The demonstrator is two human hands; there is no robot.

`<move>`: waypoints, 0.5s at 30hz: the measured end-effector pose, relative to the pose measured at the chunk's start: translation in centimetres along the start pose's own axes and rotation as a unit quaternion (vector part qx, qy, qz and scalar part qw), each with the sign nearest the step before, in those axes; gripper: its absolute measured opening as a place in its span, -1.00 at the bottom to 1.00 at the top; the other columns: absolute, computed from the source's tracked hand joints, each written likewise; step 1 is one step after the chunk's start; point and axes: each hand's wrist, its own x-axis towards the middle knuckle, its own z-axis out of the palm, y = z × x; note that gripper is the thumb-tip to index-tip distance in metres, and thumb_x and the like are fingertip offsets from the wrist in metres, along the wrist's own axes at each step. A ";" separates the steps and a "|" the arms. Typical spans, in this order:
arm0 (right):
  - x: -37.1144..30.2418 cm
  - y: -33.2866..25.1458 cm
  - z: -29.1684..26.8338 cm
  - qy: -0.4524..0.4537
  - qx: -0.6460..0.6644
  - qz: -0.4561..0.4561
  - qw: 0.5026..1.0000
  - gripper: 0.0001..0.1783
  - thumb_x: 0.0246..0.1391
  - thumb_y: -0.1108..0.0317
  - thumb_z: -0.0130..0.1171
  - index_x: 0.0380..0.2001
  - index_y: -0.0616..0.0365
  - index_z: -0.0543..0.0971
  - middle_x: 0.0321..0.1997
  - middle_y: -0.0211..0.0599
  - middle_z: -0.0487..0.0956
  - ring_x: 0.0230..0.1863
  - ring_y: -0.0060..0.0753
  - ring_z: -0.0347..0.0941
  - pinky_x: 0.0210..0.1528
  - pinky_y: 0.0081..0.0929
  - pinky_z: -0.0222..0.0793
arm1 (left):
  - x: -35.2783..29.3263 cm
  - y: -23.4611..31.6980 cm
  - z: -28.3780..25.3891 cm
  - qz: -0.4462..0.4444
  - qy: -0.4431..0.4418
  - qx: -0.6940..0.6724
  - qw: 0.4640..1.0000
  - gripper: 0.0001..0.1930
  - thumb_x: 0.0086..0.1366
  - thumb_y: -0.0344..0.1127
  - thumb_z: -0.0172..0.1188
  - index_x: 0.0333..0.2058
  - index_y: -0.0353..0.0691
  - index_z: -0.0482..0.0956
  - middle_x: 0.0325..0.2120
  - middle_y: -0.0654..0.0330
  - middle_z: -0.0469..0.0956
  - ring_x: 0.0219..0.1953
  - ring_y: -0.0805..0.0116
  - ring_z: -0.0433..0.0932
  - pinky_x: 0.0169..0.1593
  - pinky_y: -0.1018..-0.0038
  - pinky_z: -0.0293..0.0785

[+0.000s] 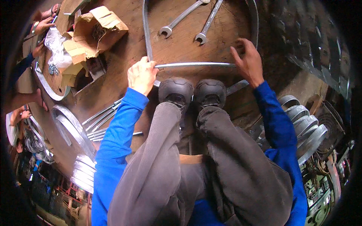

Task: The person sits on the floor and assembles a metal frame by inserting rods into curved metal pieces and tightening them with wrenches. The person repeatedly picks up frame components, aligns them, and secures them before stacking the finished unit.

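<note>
A thin metal rod (196, 65) spans a curved flat metal band (146, 30), just beyond the toes of my shoes. My left hand (141, 75) is closed round the rod's left end, where it meets the band. At the rod's other end is my right hand (249, 62), its thumb and fingers apart near the band's right side; the rod's tip there is partly hidden. Beyond the rod, inside the band, lie two open-ended wrenches, a left wrench (183, 17) and a right wrench (210, 20).
Left stands an open cardboard box (85, 41) beside a clear plastic bag (58, 49). Several loose rods (103, 115) lie by my left arm. Curved bands are piled at left (75, 126) and right (303, 120). Other people's hands (43, 25) and feet show at far left.
</note>
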 end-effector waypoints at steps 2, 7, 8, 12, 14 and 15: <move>3.0 -0.2 1.7 -0.013 0.012 0.024 1.000 -0.63 0.07 0.11 0.24 -0.28 0.23 0.52 -0.32 0.10 0.58 -0.28 0.08 0.55 -0.19 -0.14 0.47 | 0.9 -0.1 -0.5 0.019 -0.018 0.005 1.000 -0.78 0.00 -0.18 0.39 -0.36 -0.10 0.71 -0.33 0.12 0.52 -0.31 0.07 0.59 -0.25 0.22 0.51; 10.5 -1.5 5.2 -0.034 -0.082 0.106 0.990 -0.37 -0.05 -0.16 0.26 -0.48 0.36 0.62 -0.38 0.20 0.60 -0.26 0.17 0.58 -0.15 -0.08 0.50 | 4.6 -0.4 -3.2 0.022 -0.148 0.054 0.987 -0.73 -0.04 -0.04 0.42 -0.45 -0.07 0.70 -0.45 0.09 0.60 -0.35 0.06 0.63 -0.26 0.22 0.54; 11.4 -1.4 5.0 -0.057 -0.083 0.129 0.987 -0.38 -0.08 -0.13 0.26 -0.49 0.39 0.63 -0.37 0.21 0.61 -0.25 0.19 0.58 -0.12 -0.10 0.51 | 6.1 0.5 -4.5 0.033 -0.114 0.086 0.989 -0.70 -0.01 0.03 0.39 -0.47 -0.08 0.69 -0.51 0.07 0.62 -0.38 0.08 0.64 -0.27 0.22 0.56; 12.9 -2.1 6.2 -0.034 -0.058 0.116 0.991 -0.50 -0.12 0.01 0.25 -0.46 0.37 0.64 -0.33 0.20 0.62 -0.23 0.16 0.59 -0.10 -0.13 0.52 | 13.2 3.2 -6.3 0.075 0.078 0.087 0.990 -0.57 0.21 0.12 0.18 -0.40 -0.20 0.57 -0.43 0.00 0.60 -0.29 -0.02 0.61 -0.23 0.16 0.54; 12.9 -2.1 6.6 -0.030 -0.056 0.135 0.989 -0.50 -0.14 0.01 0.25 -0.46 0.36 0.64 -0.31 0.21 0.61 -0.21 0.17 0.58 -0.08 -0.13 0.51 | 16.6 3.8 -3.4 0.101 0.064 -0.023 0.993 -0.49 0.20 0.19 0.17 -0.32 -0.25 0.55 -0.36 -0.08 0.60 -0.22 -0.05 0.59 -0.13 0.13 0.51; 13.0 -2.1 6.7 -0.029 -0.056 0.144 0.988 -0.50 -0.15 0.01 0.25 -0.45 0.36 0.64 -0.31 0.22 0.61 -0.21 0.17 0.58 -0.07 -0.12 0.50 | 17.7 3.9 -1.3 0.105 0.100 -0.015 0.989 -0.46 0.18 0.19 0.19 -0.27 -0.27 0.53 -0.27 -0.10 0.57 -0.17 -0.06 0.57 -0.08 0.13 0.49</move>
